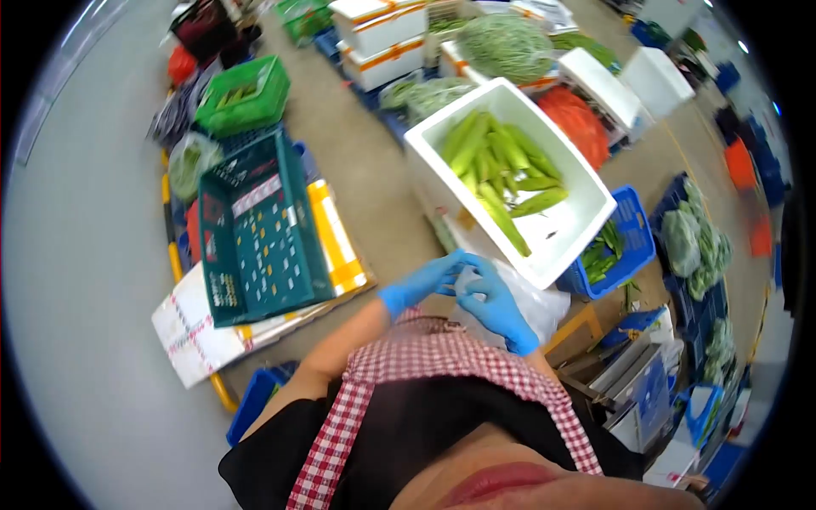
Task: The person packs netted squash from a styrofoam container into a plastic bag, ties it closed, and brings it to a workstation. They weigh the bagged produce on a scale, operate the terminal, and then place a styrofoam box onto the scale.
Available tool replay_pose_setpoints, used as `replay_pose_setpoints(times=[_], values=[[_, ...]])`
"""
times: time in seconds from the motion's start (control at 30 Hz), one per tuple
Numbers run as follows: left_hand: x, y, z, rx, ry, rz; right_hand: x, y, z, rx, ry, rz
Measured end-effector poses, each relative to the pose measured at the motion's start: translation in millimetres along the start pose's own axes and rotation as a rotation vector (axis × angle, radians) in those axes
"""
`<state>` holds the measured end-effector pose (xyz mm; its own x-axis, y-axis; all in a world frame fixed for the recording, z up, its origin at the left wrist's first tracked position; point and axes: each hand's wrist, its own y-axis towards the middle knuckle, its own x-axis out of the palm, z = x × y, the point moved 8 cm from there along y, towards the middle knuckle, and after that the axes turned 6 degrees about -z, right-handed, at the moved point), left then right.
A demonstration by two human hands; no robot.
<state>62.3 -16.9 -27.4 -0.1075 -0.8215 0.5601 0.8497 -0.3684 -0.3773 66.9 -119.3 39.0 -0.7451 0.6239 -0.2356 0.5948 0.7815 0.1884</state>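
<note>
Both my hands wear blue gloves and meet in front of my checked apron (442, 357). My left hand (418, 284) has its fingers closed, the tips against those of my right hand. Curled and pinching, my right hand (500, 308) holds a clear plastic bag (537, 299), which hangs below and to its right. Some of the film shows between the two hands. Just beyond them stands a white foam box (429, 140) with several ears of corn in green husks (489, 157) lying inside. Neither hand touches the corn.
To the left, a dark green crate (270, 246) rests on flattened cardboard (191, 327). A blue basket (631, 225) of green vegetables sits right of the foam box. Farther back are stacked foam boxes (382, 59), bagged green beans (504, 44) and a green basket (246, 98).
</note>
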Motion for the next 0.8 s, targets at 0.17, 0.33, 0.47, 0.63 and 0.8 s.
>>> replay_pose_setpoints(times=[0.17,0.33,0.47,0.63,0.8], values=[[-54.5,-57.4,47.4,0.092,-0.356,-0.274,68.9,123.3,-43.6,0.051,0.053,-0.416],[-123.4,-90.0,85.5,0.343,-0.345,0.091,113.1,206.4,-59.0,-0.130,-0.043,-0.622],[-169.3,-113.3,126.4,0.567,-0.508,0.250,132.0,273.0,-89.1,-0.619,-0.238,-0.588],[-264.9,-122.6,189.5,0.824,-0.603,0.609,133.5,368.5,-58.8,-0.656,-0.214,-0.682],[-339.1,-99.1,278.0,0.894,-0.745,0.784,125.5,468.9,19.6,-0.027,-0.020,-1.016]])
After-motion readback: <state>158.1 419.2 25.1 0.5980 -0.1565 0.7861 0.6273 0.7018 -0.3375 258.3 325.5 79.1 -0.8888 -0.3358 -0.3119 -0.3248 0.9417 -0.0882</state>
